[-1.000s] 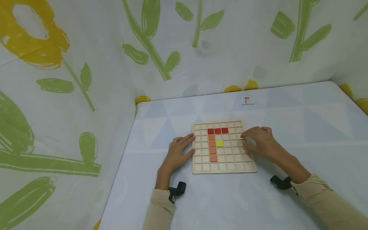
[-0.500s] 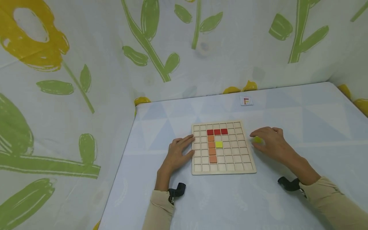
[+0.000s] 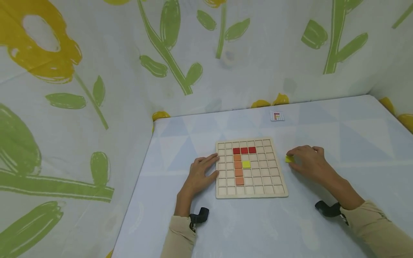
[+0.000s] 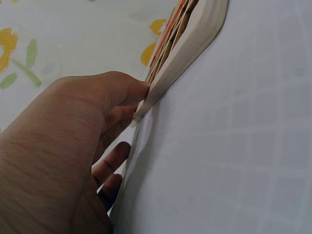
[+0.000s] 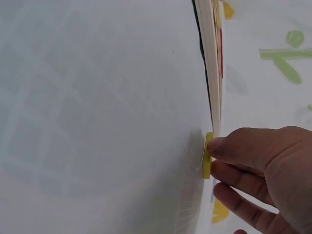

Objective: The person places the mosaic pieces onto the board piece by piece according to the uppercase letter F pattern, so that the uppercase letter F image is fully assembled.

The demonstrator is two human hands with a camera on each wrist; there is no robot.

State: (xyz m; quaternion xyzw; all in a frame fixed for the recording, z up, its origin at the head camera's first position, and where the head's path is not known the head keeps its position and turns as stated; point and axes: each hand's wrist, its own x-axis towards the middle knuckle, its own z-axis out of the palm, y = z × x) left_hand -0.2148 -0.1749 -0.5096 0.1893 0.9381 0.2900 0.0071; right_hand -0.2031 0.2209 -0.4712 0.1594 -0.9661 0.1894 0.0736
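Observation:
A square wooden grid board [image 3: 261,182] lies on the table, bearing red tiles [image 3: 244,150] in a row, a column of orange tiles [image 3: 238,165] and one yellow tile [image 3: 246,164]. My left hand [image 3: 198,175] touches the board's left edge with thumb and fingertips, fingers spread and relaxed. To the right of the board, my right hand [image 3: 308,161] pinches another yellow tile [image 3: 289,158] between thumb and fingers. The right wrist view shows this tile [image 5: 207,156] edge-on, low at the tabletop, with the thumb against it.
A small card [image 3: 277,115] printed with a coloured grid pattern lies toward the table's back edge. Cloth with flower prints [image 3: 258,53] hangs behind and to the left of the table [image 3: 242,229]. Each wrist wears a black camera mount [image 3: 200,215].
My right hand has moved off the board's right edge toward the right and now pinches a yellow tile on that side. My left hand stays at the board's left edge.

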